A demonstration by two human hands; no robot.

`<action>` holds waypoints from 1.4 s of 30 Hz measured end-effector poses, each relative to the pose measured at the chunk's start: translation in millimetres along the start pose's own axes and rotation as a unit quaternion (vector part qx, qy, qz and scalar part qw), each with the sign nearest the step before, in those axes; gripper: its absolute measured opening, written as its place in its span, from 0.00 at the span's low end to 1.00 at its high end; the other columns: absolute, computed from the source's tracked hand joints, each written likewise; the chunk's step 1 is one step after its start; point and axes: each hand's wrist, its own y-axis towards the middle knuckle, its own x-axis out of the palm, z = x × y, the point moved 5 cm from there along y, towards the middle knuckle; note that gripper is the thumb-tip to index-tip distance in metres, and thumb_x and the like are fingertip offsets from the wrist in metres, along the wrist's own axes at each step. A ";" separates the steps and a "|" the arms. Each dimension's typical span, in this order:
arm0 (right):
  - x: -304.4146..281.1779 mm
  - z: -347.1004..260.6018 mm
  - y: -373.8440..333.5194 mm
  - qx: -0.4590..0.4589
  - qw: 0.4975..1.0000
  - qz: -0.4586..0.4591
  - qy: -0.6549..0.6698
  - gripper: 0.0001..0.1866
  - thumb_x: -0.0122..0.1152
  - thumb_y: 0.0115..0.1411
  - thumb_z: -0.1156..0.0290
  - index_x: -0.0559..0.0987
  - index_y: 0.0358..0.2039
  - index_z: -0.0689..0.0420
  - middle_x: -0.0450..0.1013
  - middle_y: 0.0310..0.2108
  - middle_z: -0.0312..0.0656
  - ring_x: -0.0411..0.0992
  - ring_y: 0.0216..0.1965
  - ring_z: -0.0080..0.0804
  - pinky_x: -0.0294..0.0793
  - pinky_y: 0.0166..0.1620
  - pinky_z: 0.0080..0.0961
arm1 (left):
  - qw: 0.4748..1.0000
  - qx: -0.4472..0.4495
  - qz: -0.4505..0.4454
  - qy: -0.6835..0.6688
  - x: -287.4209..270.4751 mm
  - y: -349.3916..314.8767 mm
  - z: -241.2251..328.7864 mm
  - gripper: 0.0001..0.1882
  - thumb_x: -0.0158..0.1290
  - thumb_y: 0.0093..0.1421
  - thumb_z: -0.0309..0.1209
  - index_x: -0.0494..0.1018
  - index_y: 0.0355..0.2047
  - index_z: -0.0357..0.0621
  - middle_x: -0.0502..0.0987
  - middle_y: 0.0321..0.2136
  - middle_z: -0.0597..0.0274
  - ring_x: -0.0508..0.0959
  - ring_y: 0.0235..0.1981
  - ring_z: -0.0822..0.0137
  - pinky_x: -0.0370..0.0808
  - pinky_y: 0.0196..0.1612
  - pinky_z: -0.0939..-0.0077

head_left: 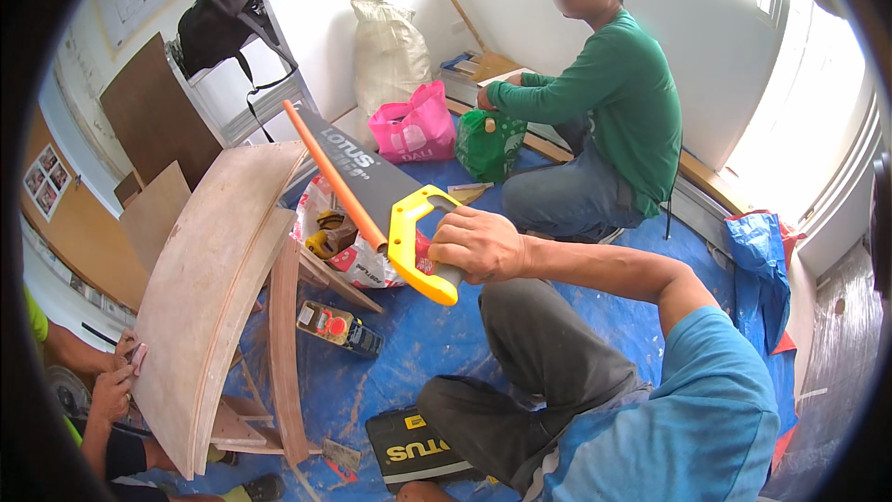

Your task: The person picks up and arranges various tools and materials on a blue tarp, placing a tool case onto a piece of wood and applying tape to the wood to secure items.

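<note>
My right hand (478, 244) is closed round the yellow and grey handle of a handsaw (358, 172). The saw's dark blade points up and to the left, with an orange guard strip (325, 163) along its toothed edge. It is held up in the air, above a plastic bag of tools (358, 256) and beside a curved plywood panel (209, 270). My left hand does not show plainly. A small patch of skin lies at the lower edge, beside a black and yellow tool case (413, 451), but I cannot tell what part it is.
At left, a co-worker's hands (116, 381) press a small pinkish piece against the panel. Another person (609, 112) in green crouches at the back, near a pink bag (416, 125) and a green bag (488, 144). Curved wooden strips and a boxed tool (339, 327) lie on blue tarp (409, 363).
</note>
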 end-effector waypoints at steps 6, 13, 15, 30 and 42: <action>8.7 -0.7 -7.5 0.019 1.000 -0.018 0.016 0.30 0.73 0.34 0.70 0.76 0.43 0.53 0.74 0.37 0.39 0.75 0.40 0.41 0.73 0.44 0.37 | 0.998 -0.054 -0.018 -0.027 -9.2 29.2 -18.2 0.25 0.33 0.74 0.38 0.76 0.39 0.32 0.82 0.32 0.44 0.83 0.29 0.46 0.81 0.30 0.47; -2.6 -5.3 -7.7 0.058 0.998 0.009 0.030 0.23 0.68 0.34 0.75 0.77 0.37 0.53 0.74 0.35 0.39 0.73 0.39 0.41 0.72 0.42 0.36 | 0.998 -0.039 -0.046 0.003 -12.2 57.5 -25.2 0.31 0.26 0.76 0.40 0.76 0.36 0.29 0.81 0.40 0.35 0.82 0.36 0.38 0.82 0.40 0.49; -6.9 0.0 -25.3 0.079 0.997 -0.010 0.006 0.25 0.68 0.33 0.77 0.77 0.37 0.53 0.74 0.35 0.39 0.73 0.39 0.41 0.72 0.42 0.35 | 0.987 -0.114 -0.112 -0.008 -8.8 12.3 -18.3 0.30 0.26 0.76 0.39 0.76 0.38 0.30 0.81 0.40 0.36 0.82 0.36 0.39 0.82 0.40 0.49; 133.3 83.8 -56.0 0.086 0.993 -0.080 0.014 0.25 0.65 0.44 0.83 0.78 0.47 0.59 0.77 0.49 0.49 0.74 0.52 0.51 0.73 0.56 0.42 | 0.689 -0.181 -0.384 -0.587 37.0 52.1 -83.0 0.23 0.38 0.72 0.39 0.73 0.56 0.37 0.77 0.51 0.49 0.79 0.47 0.53 0.77 0.53 0.55; 248.1 83.5 -259.4 0.175 0.918 -0.343 0.096 0.26 0.62 0.55 0.81 0.74 0.56 0.59 0.76 0.38 0.51 0.76 0.41 0.50 0.76 0.46 0.38 | 0.812 -0.266 -0.318 -0.412 -49.2 26.8 -130.2 0.20 0.53 0.64 0.38 0.78 0.52 0.41 0.80 0.51 0.56 0.80 0.49 0.56 0.77 0.45 0.55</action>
